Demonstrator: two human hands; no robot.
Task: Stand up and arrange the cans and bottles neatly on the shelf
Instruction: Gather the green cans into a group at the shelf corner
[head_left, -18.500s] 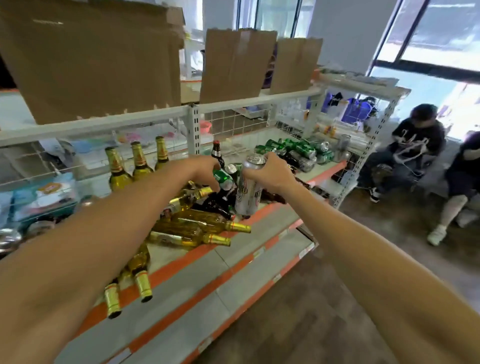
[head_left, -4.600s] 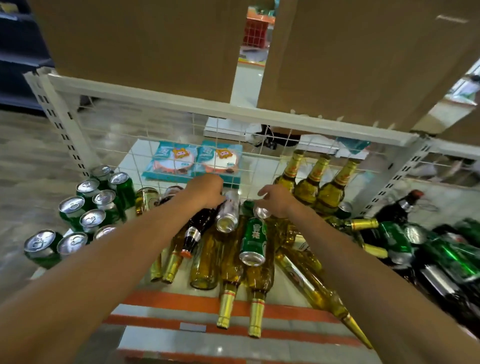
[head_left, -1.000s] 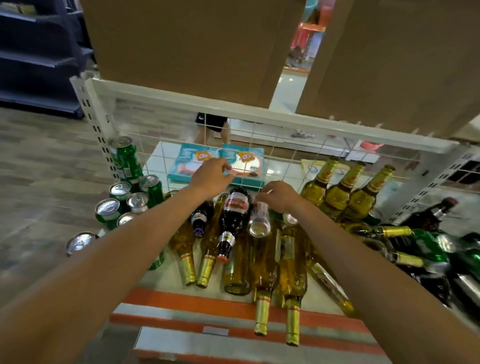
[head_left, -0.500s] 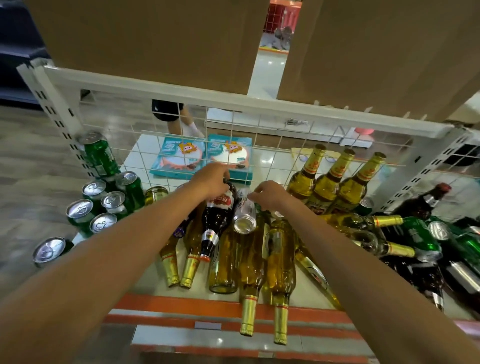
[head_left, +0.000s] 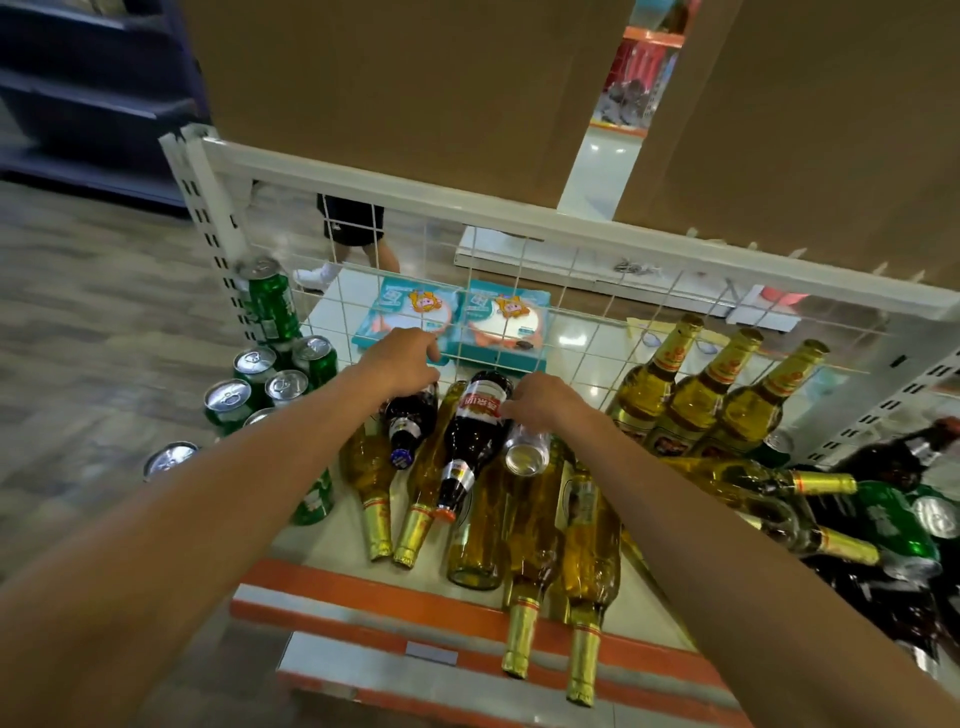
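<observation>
Right grip (head_left: 545, 402) is curled over the far end of a silver can (head_left: 527, 452) that lies on its side, one end toward the camera. Its fingertips also touch the red label of a dark brown glass bottle (head_left: 470, 441) lying just left of the can. Label has white Chinese characters, too blurred to read. Left grip (head_left: 400, 364) sits on the base of a smaller dark bottle with a blue cap (head_left: 410, 423); can't tell if it clamps or just rests. All three lie on top of a row of amber glass bottles with gold foil necks (head_left: 535, 525), lying flat, necks toward the orange front edge of the white shelf (head_left: 322, 551). Three upright amber bottles (head_left: 711, 400) stand at the wire mesh back (head_left: 571, 291), right side; red-gold neck labels, text unreadable. Green cans with silver tops (head_left: 260, 374) stand at the left end, one more stacked on top (head_left: 270, 306). Far right: jumble of dark bottles and green cans (head_left: 893, 519), lying. Behind the mesh: two teal packs with a cartoon figure (head_left: 405, 312).
</observation>
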